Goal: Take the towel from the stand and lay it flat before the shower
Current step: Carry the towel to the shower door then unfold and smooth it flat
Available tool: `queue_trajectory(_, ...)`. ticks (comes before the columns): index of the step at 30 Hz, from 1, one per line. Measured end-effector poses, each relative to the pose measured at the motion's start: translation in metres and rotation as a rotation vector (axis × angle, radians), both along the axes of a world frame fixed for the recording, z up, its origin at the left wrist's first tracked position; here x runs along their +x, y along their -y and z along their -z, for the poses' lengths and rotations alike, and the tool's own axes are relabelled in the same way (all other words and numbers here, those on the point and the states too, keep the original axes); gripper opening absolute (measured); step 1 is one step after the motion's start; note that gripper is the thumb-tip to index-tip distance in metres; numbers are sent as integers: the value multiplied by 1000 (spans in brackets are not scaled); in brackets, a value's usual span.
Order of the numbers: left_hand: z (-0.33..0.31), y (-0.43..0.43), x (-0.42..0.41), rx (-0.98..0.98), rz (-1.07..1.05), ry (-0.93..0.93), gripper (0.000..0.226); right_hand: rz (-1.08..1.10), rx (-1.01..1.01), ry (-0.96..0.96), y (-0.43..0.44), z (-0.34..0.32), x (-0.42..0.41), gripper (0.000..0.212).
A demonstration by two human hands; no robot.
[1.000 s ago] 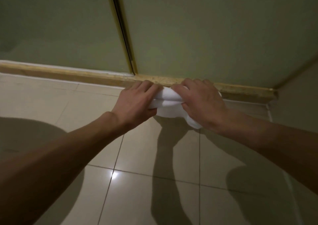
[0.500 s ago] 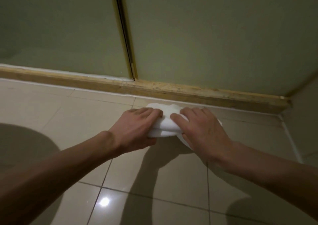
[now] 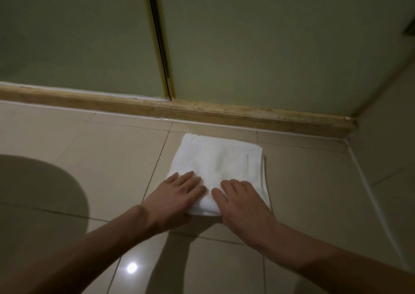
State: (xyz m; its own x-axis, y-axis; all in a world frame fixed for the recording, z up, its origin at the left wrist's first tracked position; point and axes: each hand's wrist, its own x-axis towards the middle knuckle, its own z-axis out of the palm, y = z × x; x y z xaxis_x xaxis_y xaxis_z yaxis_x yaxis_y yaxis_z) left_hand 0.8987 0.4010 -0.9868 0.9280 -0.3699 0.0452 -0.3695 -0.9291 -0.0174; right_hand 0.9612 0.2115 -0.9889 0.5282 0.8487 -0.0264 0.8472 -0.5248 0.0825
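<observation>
A white towel, folded into a rough rectangle, lies flat on the beige floor tiles just in front of the shower's worn wooden threshold. My left hand rests palm down on the towel's near left corner, fingers spread. My right hand presses flat on the near right part, fingers apart too. Neither hand grips the cloth. The towel's near edge is partly hidden under both hands.
Frosted green shower doors rise behind the threshold, split by a brass-edged seam. A side wall meets the floor at the right. My shadow darkens the tiles at the left.
The towel was bunched between both gripping hands above the floor. It now lies spread flat on the tiles, and both hands have let go and rest open on its near edge.
</observation>
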Motion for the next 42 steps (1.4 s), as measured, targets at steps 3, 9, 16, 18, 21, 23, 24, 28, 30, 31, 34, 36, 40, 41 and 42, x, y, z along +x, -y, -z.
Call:
queue_trajectory(3, 9, 2, -7, 18, -21, -57, 62, 33, -70, -79, 2, 6, -9, 57)
queue_trajectory(9, 27, -2, -10, -39, -124, -233, 73, -3, -44, -261, 7, 12, -1, 59)
queue_trajectory(16, 38, -2, 3, 20, -206, -441, 88, 59, -62, -359, 4, 20, 14, 73)
queue_trajectory(18, 42, -1, 5, 25, -202, -446, 88, 46, -86, -368, 3, 23, 15, 74)
queue_trajectory(21, 46, 0, 5, 33, -199, -441, 88, 37, -110, -372, 4, 27, 16, 74)
queue_trajectory(23, 48, 1, 5, 31, -201, -433, 88, 41, -120, -375, 4, 30, 15, 74)
queue_trajectory(24, 48, 2, 5, 28, -204, -425, 88, 43, -123, -376, 4, 31, 15, 74)
queue_trajectory(28, 51, 2, 5, 13, -215, -411, 87, 44, -119, -386, 3, 32, 15, 74)
queue_trajectory(30, 52, 2, 4, 1, -213, -404, 87, 38, -102, -391, 3, 31, 17, 73)
queue_trajectory(31, 53, 1, 4, -4, -211, -400, 87, 35, -86, -396, 3, 30, 19, 72)
queue_trajectory(34, 54, -1, 3, -10, -200, -378, 87, 28, 6, -347, -1, 25, 30, 63)
queue_trajectory(36, 53, -2, 2, -7, -193, -361, 86, 43, 77, -291, -7, 21, 44, 54)
queue_trajectory(40, 53, -2, 1, -24, -180, -354, 85, 107, 116, -219, -22, 16, 79, 51)
queue_trajectory(41, 53, -2, 1, -22, -173, -356, 85, 134, 114, -217, -28, 15, 88, 52)
queue_trajectory(42, 53, -2, 0, -16, -164, -356, 85, 164, 110, -228, -32, 14, 96, 54)
